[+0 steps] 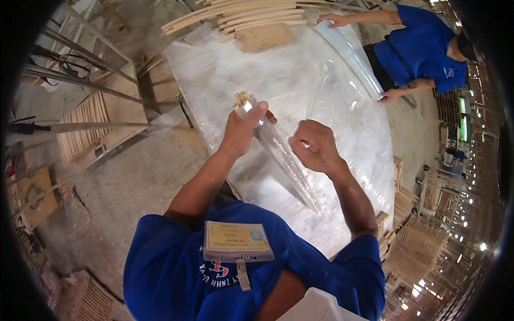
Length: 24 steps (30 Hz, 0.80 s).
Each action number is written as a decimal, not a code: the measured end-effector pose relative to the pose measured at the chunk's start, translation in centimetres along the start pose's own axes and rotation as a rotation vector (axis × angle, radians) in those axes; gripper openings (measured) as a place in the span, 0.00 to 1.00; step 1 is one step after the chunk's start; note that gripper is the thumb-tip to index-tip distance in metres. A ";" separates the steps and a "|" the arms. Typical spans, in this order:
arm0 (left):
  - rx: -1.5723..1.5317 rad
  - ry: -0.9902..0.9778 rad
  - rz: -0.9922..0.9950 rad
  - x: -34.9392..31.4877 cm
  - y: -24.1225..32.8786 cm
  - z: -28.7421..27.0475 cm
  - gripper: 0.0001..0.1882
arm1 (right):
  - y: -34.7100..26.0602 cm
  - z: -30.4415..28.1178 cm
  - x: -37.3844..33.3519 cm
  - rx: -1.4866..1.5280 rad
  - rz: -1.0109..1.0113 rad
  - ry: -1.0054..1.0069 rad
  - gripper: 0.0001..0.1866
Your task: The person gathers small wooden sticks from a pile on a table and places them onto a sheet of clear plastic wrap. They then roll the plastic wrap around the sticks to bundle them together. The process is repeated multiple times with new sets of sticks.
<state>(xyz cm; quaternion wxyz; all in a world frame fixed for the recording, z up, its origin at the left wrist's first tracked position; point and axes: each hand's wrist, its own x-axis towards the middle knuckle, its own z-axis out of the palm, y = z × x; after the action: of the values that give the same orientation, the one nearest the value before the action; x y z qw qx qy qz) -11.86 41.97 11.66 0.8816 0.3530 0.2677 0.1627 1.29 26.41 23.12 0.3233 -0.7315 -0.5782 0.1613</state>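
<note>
A slim bundle of wooden sticks wrapped in clear plastic film (282, 153) lies slanted over the table, its pale stick ends showing at the far end. My left hand (242, 128) is closed around the bundle near those ends, thumb on top. My right hand (315, 147) hovers just right of the bundle's middle, fingers curled in against the thumb. Whether it pinches a bit of film is hidden. Clear film (342, 120) also covers much of the table's right side. A co-worker at the far right holds a long roll of film (350, 60) with both hands.
The pale worktable (214, 80) spans the middle. Curved wooden strips (257, 18) and a brown cardboard piece (265, 37) lie at its far edge. Left stands a rack with wooden rods (83, 125) and metal bars. Stacked wooden pieces (417, 249) sit at the right.
</note>
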 end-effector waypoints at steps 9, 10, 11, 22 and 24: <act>-0.279 0.234 -0.110 2.4 -1.4 -12.4 0.09 | 1.7 -7.2 -15.3 1.058 0.219 0.800 0.13; -0.252 0.216 -0.109 2.2 -1.2 -12.4 0.08 | 1.0 -8.0 -16.0 1.134 0.128 0.941 0.13; -0.212 0.268 -0.085 0.8 -1.8 -13.6 0.09 | 0.6 -9.4 -16.8 1.169 0.087 0.985 0.14; -0.136 0.345 0.086 -19.0 0.8 -21.4 0.12 | -4.8 -22.2 -27.2 1.076 -0.046 1.372 0.17; -0.179 0.382 0.117 -22.1 0.0 -20.5 0.11 | -5.2 -24.8 -28.8 1.080 -0.110 1.196 0.17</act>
<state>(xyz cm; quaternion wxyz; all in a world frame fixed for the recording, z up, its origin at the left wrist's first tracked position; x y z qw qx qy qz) -41.67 42.42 7.05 0.8318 0.2508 0.3935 0.3007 4.52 -7.46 40.89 0.8943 -0.4072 -0.1845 -0.0166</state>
